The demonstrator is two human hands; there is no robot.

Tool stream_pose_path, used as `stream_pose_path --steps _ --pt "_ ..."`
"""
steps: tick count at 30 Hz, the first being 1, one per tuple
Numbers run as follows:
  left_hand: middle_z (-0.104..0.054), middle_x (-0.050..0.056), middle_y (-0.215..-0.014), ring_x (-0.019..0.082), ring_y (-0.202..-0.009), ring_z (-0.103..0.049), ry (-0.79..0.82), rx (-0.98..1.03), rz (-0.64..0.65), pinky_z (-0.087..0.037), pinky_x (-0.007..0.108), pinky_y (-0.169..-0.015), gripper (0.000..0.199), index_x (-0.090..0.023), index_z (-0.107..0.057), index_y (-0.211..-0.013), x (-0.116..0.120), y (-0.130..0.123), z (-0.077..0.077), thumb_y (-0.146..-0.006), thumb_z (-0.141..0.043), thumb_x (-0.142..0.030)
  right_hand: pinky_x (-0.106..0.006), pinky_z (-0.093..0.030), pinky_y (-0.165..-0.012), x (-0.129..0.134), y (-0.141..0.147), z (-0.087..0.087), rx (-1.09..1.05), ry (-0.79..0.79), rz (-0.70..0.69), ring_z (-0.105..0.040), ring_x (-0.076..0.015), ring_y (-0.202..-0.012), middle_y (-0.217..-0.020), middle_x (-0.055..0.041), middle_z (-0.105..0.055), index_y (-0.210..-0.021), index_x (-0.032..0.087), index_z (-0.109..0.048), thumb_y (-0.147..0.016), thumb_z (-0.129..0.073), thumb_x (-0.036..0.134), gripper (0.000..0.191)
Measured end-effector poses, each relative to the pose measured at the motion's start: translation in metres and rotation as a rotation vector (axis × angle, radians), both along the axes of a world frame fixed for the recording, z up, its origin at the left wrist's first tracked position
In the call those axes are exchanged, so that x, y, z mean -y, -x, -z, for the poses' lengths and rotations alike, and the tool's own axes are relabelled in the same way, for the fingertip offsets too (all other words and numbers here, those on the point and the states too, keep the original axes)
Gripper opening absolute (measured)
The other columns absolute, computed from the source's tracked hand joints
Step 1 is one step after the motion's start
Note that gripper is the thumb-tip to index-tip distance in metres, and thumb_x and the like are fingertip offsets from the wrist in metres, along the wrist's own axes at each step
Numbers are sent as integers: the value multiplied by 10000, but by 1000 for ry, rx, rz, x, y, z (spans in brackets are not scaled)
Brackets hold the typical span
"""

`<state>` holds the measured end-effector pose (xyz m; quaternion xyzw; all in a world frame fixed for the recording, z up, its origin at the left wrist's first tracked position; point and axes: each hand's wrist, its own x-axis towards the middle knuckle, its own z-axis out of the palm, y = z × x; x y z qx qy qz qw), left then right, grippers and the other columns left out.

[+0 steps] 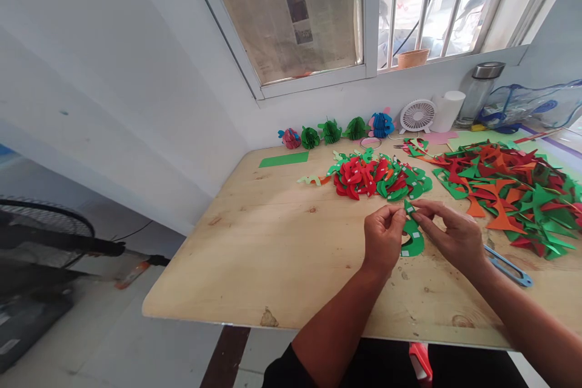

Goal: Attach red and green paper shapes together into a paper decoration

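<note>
A curved green paper cutout (414,247) with small white squares on it is held just above or against the wooden table (273,242); I cannot tell which. My left hand (382,235) pinches its upper left edge between thumb and finger. From the other side, my right hand (450,231) is closed at the top of the same cutout, with fingertips at a white square. Beyond the hands lies a pile of red cutouts (359,176) and green cutouts (404,180), several bearing white squares. A blue utility knife (509,267) rests beside my right wrist, partly hidden by it.
Paper scraps (513,188) in red, green and orange heap up on the right. A green strip (284,159) lies at the far left. Along the wall stand folded paper figures (331,131), a small white fan (417,115) and a glass bottle (479,97).
</note>
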<state>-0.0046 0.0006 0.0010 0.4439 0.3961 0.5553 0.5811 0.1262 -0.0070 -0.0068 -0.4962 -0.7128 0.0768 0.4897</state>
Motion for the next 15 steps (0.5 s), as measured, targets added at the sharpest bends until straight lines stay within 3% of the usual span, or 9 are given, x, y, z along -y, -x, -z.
stream_pose_path --steps 8,15 --pt "-512 -5 -587 86 -550 -429 -33 -49 0 -374 194 -516 181 -127 -640 -692 0 1 0 -740 -555 -280 -254 -474 -597 -1 -1 1 76 -95 -37 -594 -136 -615 -713 -13 -643 -1028 211 -618 -821 -574 205 211" --pt "-505 -13 -574 80 -527 -415 -37 -44 9 -360 195 -508 215 -132 -622 -650 -1 1 1 -743 -561 -315 -263 -477 -602 -2 -1 2 97 -85 -42 -594 -139 -625 -727 -23 -650 -1032 202 -623 -827 -566 208 212"
